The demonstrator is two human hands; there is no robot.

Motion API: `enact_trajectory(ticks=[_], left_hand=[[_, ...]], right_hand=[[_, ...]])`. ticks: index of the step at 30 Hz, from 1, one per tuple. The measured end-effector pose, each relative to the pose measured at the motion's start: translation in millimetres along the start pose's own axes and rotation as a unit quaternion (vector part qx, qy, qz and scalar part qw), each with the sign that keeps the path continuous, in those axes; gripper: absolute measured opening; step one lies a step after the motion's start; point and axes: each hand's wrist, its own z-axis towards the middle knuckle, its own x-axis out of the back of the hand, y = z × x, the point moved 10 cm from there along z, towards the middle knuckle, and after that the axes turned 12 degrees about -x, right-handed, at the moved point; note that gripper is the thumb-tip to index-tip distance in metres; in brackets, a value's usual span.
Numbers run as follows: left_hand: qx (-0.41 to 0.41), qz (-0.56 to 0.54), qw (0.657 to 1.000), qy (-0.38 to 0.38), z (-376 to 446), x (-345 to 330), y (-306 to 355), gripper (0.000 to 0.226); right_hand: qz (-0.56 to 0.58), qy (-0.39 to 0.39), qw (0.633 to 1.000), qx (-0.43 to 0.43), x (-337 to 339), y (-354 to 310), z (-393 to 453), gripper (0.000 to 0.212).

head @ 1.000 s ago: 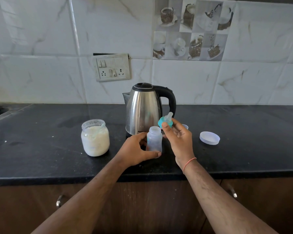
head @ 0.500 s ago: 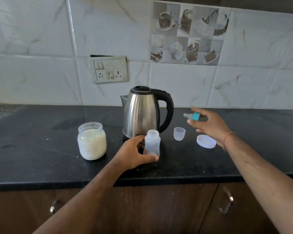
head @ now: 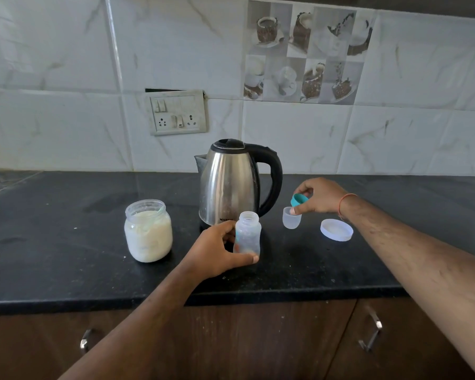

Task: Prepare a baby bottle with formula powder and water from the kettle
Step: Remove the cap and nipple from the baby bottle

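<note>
- Small clear plastic baby bottle (head: 247, 237): upright on the black stone table (head: 66, 270), mouth open, no cap; it stands just in front of the kettle's base.
- Left hand (head: 217, 253): fingers curled round the bottle from its left side, thumb tip (head: 255, 259) lying across the lower front of the bottle.
- Right hand (head: 319, 197): fingers pinch the teal screw ring with teat (head: 299, 199), tilted, held directly above the small translucent plastic cup-shaped cap (head: 291, 218). Thumb tip overlaps the cap's rim in this view; cannot tell whether ring and cap touch.
- The cap stands open end up on the table, right of the kettle and near the bottle.
- Stainless steel electric kettle with black lid and handle (head: 230, 185): upright behind the bottle, handle to the right, spout to the left, lid closed.
- Lidless glass jar of cream-white formula powder (head: 148, 231): left of the bottle, well apart from it; a pale scoop handle shows at the inner rim.
- Round pale lilac-white plastic lid (head: 336, 229): flat on the table under the right wrist, to the right of the cap, not touching it.
- Thin orange thread band (head: 345, 202) on the right wrist.
- White switch-and-socket plate (head: 178, 112) on the marbled tile wall behind the kettle.
</note>
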Motion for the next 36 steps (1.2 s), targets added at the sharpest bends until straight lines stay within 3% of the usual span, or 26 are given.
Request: enact_trajectory(ticks=[16, 36], left_hand=[[0.006, 0.007, 1.000, -0.009, 2, 0, 1, 0.085], [-0.003, -0.005, 1.000, -0.011, 1, -1, 5, 0.085]], right_hand=[[-0.020, -0.031, 0.999, 0.010, -28, 1, 3, 0.054], [-0.057, 0.000, 0.998, 0.006, -26, 6, 3, 0.080]])
